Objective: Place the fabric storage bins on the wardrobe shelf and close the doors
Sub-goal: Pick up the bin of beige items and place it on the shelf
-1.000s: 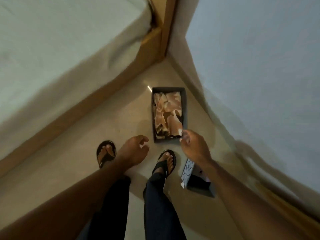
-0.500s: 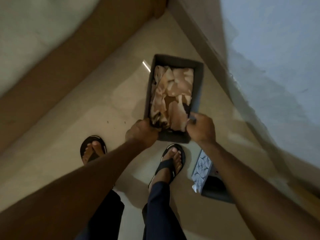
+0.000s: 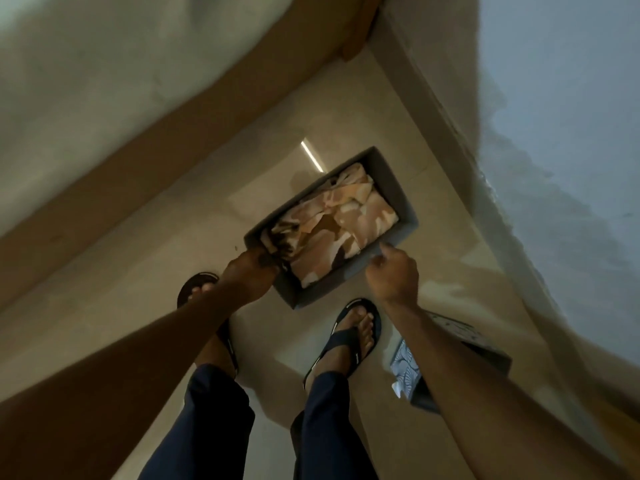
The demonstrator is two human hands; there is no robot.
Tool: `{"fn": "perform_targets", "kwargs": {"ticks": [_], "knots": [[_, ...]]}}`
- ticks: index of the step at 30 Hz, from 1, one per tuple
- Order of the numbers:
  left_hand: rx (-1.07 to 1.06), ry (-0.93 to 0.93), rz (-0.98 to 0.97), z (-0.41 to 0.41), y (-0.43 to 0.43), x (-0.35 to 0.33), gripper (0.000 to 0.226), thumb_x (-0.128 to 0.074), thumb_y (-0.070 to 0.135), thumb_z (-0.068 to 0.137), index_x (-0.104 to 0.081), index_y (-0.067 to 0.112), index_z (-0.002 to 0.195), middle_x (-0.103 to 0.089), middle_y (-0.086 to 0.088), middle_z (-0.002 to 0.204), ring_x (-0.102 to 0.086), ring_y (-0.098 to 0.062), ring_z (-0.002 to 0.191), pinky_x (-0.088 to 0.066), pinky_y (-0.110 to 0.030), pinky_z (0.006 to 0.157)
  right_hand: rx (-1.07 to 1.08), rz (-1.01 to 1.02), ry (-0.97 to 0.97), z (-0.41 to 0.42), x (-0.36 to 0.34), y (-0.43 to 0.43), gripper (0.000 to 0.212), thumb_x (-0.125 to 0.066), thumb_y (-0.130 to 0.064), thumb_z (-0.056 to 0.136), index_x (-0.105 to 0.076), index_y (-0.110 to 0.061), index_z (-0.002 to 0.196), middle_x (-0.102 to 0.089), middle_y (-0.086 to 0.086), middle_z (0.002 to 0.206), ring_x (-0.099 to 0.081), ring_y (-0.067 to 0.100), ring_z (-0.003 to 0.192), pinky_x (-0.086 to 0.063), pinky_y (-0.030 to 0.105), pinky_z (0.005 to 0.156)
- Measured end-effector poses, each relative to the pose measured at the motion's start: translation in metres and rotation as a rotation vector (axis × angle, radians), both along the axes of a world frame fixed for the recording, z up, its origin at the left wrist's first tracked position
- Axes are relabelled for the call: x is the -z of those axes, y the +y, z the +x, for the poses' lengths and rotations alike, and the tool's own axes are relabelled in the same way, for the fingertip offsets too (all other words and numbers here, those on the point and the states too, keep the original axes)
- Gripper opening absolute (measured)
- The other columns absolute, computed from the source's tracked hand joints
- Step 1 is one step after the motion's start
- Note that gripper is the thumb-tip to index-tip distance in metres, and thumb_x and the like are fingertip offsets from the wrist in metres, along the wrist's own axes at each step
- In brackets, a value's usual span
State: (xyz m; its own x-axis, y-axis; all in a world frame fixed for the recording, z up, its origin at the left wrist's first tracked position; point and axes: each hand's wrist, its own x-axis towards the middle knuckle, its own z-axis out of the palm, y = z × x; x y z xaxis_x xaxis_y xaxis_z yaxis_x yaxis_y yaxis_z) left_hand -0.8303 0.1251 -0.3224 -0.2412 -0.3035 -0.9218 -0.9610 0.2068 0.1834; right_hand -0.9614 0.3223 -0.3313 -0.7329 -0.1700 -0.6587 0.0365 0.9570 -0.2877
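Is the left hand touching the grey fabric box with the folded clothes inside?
Touching. The head view shows the left hand curled around the near corner of the grey fabric box, its fingers over the rim.

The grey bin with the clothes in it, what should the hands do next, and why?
Probably lift it and carry it toward the wardrobe. The left hand and right hand each grip the near rim of the grey bin, and folded clothes lie inside, so keep it level.
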Motion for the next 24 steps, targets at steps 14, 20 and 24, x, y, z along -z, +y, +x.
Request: {"fn": "perform_targets", "kwargs": {"ticks": [14, 20, 24], "knots": [[0.074, 0.041, 0.065, 0.017, -0.012, 0.021, 0.052, -0.055, 0.045, 0.085, -0.051, 0.016, 0.127, -0.056, -0.015, 0.129, -0.056, -0.037, 0.111, -0.048, -0.046, 0.096, -0.398, 0.057, 0.253, -0.048, 0.029, -0.011, 0.034, -0.063, -0.024, 0.084, -0.057, -0.011, 0.116, -0.032, 0.015, 0.145, -0.045, 0.037, 0.121, -0.048, 0.043, 0.087], [0.212, 0.045, -0.002, 0.037, -0.001, 0.017, 0.025, -0.047, 0.023, 0.093, -0.055, 0.015, 0.115, -0.062, -0.014, 0.108, -0.060, -0.033, 0.095, -0.053, -0.043, 0.083, -0.473, -0.066, 0.268, -0.030, 0.015, -0.008, 0.025, -0.056, -0.018, 0.090, -0.062, -0.005, 0.111, -0.059, 0.015, 0.121, -0.061, 0.033, 0.100, -0.048, 0.035, 0.082], [0.212, 0.047, -0.085, 0.059, -0.009, -0.003, 0.023, -0.050, 0.032, 0.091, -0.060, 0.021, 0.110, -0.064, -0.007, 0.095, -0.059, -0.023, 0.079, -0.052, -0.033, 0.068, -0.511, -0.075, 0.206, -0.013, -0.006, 0.018, 0.022, -0.058, -0.016, 0.086, -0.064, -0.010, 0.106, -0.062, 0.012, 0.111, -0.063, 0.033, 0.093, -0.051, 0.036, 0.076]]}}
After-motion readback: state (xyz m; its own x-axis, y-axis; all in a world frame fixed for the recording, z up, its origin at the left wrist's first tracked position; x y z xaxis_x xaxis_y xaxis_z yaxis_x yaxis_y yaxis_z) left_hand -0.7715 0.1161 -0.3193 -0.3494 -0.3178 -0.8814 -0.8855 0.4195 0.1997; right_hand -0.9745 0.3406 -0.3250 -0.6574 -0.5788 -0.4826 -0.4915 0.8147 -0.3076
